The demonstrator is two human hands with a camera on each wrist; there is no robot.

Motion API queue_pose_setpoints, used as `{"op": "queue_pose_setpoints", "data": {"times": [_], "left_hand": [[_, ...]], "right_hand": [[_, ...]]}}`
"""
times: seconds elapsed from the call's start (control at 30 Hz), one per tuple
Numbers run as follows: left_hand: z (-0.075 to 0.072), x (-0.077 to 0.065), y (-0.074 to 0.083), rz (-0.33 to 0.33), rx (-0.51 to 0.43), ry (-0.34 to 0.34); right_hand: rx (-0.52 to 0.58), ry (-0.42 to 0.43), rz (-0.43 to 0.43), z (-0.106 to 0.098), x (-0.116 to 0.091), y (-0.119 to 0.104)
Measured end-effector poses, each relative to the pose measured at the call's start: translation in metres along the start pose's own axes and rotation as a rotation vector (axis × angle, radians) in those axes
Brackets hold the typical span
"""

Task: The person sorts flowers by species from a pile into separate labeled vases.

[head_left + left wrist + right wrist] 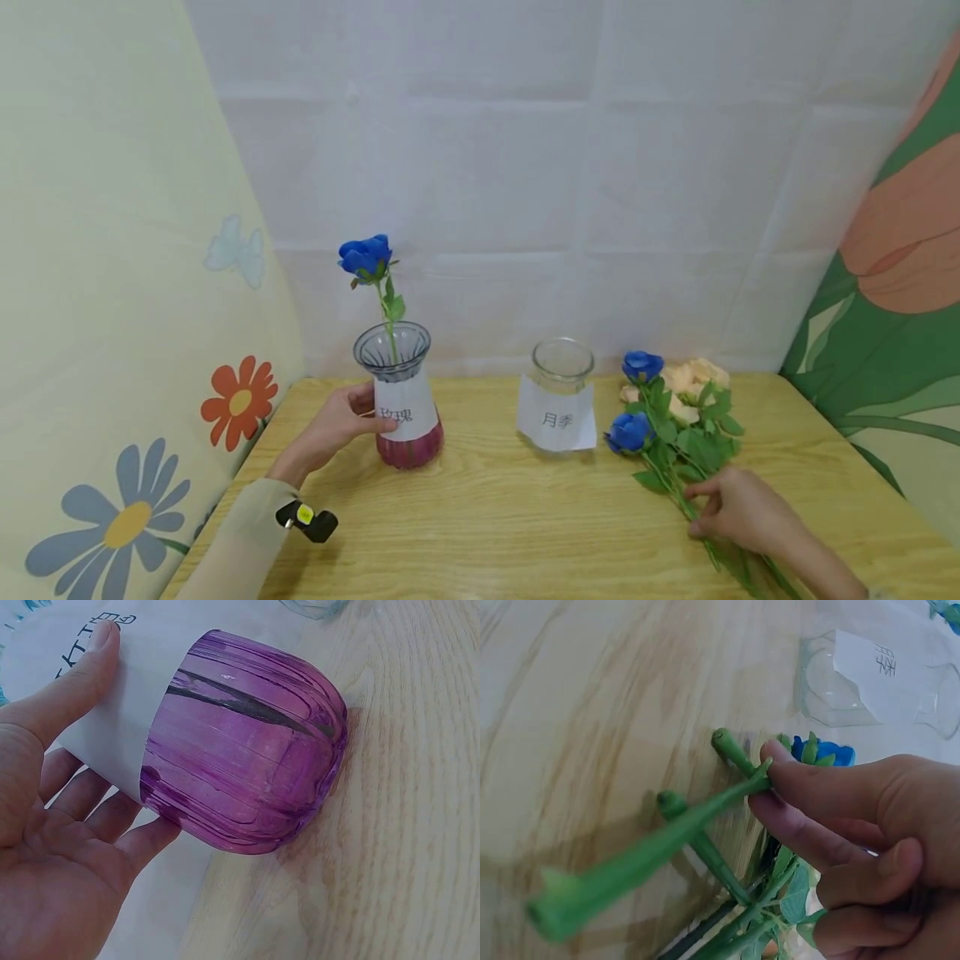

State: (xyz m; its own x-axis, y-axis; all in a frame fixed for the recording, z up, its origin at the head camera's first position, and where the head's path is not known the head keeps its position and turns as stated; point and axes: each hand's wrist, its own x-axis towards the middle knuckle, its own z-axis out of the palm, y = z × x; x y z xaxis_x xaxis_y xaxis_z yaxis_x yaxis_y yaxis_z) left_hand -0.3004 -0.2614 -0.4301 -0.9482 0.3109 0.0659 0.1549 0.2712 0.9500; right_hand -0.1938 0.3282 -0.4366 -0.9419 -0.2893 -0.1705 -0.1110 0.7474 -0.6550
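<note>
On my left, beside a wall hanging [127,250] printed with flowers, the person's left hand [337,427] is gripping a flared glass vase [410,450] with a purple-pink base, thumb lying over its paper label [408,408], which is reading 玫瑰, and fingers curling round the side. The vase is standing on the wood-grain table [495,517], and one blue rose [365,255] is rising from it, leaning toward the left. That bloom is sitting high above a wide mouth, so a tug on the vase could swing the rose about or even topple the pair, and the smooth glass could be slipping if the thumb eases off.

In the middle, a clear glass jar [564,385] is standing with no hand on it, wearing a label marked 月季. The paper is jutting past the glass, so a passing sleeve could catch it and drag the jar over.

On the right, two blue roses [630,433] are lying against peach roses [684,379], leaves overlapping. The right hand [738,504] is pinching a green stem [652,844] between thumb and forefinger; which bloom it is carrying, I can't tell. Lifting quickly could be pulling neighbours along, since the foliage is tangling.
</note>
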Motion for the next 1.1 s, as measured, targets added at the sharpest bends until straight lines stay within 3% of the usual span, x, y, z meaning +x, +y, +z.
{"op": "queue_pose_setpoints", "data": {"times": [0.17,0.43,0.8,0.9,1.1], "left_hand": [[0.000,-0.001,0.000,-0.001,0.008,0.007],[0.000,-0.001,-0.002,-0.001,0.009,0.008],[0.000,-0.001,-0.001,0.005,0.006,0.005],[0.001,-0.001,0.000,0.001,0.002,0.006],[0.000,-0.001,0.000,0.004,0.003,0.004]], "right_hand": [[-0.063,0.031,0.007,0.002,0.000,-0.004],[-0.044,0.042,0.017,0.001,0.002,0.000],[0.078,0.094,-0.049,-0.003,-0.005,0.006],[0.113,0.103,-0.038,-0.005,-0.007,0.005],[0.187,0.135,0.079,-0.008,-0.009,-0.001]]}}
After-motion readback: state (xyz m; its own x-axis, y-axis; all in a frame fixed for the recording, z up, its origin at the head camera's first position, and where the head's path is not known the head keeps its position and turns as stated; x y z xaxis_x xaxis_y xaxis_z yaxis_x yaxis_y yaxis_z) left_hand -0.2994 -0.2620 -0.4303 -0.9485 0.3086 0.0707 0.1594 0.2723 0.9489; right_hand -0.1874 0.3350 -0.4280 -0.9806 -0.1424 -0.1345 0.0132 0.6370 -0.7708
